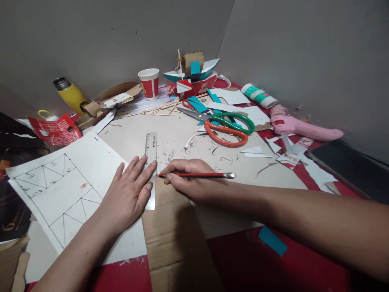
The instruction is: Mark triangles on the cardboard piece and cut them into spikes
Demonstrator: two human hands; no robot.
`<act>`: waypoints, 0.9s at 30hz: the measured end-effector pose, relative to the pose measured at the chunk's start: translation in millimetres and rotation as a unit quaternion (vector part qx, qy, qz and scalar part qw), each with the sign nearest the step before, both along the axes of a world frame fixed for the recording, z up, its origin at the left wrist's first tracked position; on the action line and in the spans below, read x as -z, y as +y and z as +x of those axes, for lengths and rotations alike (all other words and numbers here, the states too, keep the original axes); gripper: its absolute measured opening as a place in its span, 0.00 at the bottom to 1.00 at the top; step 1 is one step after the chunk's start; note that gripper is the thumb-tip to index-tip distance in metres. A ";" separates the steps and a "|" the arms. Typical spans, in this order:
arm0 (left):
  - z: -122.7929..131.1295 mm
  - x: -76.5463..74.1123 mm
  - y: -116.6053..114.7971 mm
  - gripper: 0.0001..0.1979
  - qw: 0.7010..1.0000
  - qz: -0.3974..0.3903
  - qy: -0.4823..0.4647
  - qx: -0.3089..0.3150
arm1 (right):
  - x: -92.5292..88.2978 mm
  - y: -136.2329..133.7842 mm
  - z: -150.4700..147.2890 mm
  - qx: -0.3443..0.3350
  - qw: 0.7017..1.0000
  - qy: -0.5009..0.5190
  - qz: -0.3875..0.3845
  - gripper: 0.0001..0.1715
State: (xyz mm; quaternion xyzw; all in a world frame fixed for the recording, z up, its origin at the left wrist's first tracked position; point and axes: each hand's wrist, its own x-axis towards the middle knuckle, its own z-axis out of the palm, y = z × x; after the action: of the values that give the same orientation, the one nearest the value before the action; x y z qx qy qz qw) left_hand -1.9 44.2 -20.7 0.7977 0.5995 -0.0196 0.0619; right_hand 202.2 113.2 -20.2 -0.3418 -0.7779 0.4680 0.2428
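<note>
My left hand (131,190) lies flat with its fingers spread, pressing a clear ruler (151,148) down along the left side of a strip of brown cardboard (170,227). Between the fingers and thumb of my right hand (190,178) is a red pencil (200,175), its tip against the ruler's right edge. Faint pencil lines form a narrow triangle on the cardboard below the tip. A paper sheet (57,198) with drawn triangle patterns sits under my left hand and forearm.
Behind my hands lie scissors (227,127) with green and orange handles. Right are a pink glue gun (306,125), paper scraps (257,152) and a green-white roll (259,95). At the back stand a paper cup (150,83), a model boat (194,69) and a leaning yellow bottle (71,97).
</note>
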 end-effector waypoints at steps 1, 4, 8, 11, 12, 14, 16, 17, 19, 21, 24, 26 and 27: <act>0.2 -0.3 -0.2 0.26 1.000 0.000 0.001 0.000 | -0.7 0.0 -0.1 0.000 1.000 0.001 -0.001 0.12; 0.9 -0.9 -0.5 0.27 1.000 -0.001 0.001 0.001 | -3.2 -0.4 0.1 -0.011 1.000 0.000 -0.010 0.12; 1.1 -0.4 -0.2 0.27 1.000 0.001 -0.001 0.003 | -4.4 -1.6 0.6 -0.018 1.000 0.002 -0.021 0.12; 0.6 0.2 -0.2 0.27 1.000 0.006 -0.004 0.003 | -2.1 -2.2 1.0 -0.026 0.999 0.007 -0.030 0.13; 0.5 0.3 -0.2 0.27 1.000 0.007 -0.004 0.004 | -0.9 -2.3 1.1 -0.028 0.999 0.009 -0.033 0.13; 0.6 0.4 -0.2 0.27 1.000 0.007 -0.002 0.006 | 1.5 -2.8 1.3 -0.033 0.999 0.014 -0.035 0.13; 0.9 0.4 0.0 0.27 1.000 0.004 0.000 0.007 | 3.8 -3.5 1.4 -0.039 0.998 0.017 -0.040 0.13; 1.1 0.4 0.1 0.27 1.000 0.003 0.001 0.006 | 4.7 -4.0 1.4 -0.040 0.998 0.018 -0.042 0.14; 1.3 0.4 0.4 0.27 1.000 0.001 0.003 0.004 | 6.0 -5.1 1.6 -0.041 0.998 0.018 -0.044 0.13; 1.4 0.3 0.5 0.27 1.000 0.000 0.004 0.003 | 6.5 -6.2 2.2 -0.044 0.998 0.021 -0.040 0.13; 1.2 0.2 0.2 0.27 1.000 0.002 0.004 0.003 | 5.1 -8.0 3.7 -0.061 0.998 0.013 -0.033 0.13; 0.8 0.3 0.1 0.27 1.000 0.004 0.003 0.002 | 2.8 -9.5 4.6 -0.071 0.997 0.005 -0.030 0.13; 0.7 0.4 0.2 0.27 1.000 0.005 0.001 0.002 | 1.5 -10.3 4.8 -0.076 0.997 0.003 -0.030 0.13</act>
State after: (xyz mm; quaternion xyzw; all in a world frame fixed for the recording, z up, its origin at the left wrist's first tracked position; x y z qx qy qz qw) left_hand -1.2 44.4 -21.1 0.7992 0.5981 -0.0172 0.0573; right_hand 206.9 103.0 -21.7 -0.2872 -0.7866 0.5094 0.1981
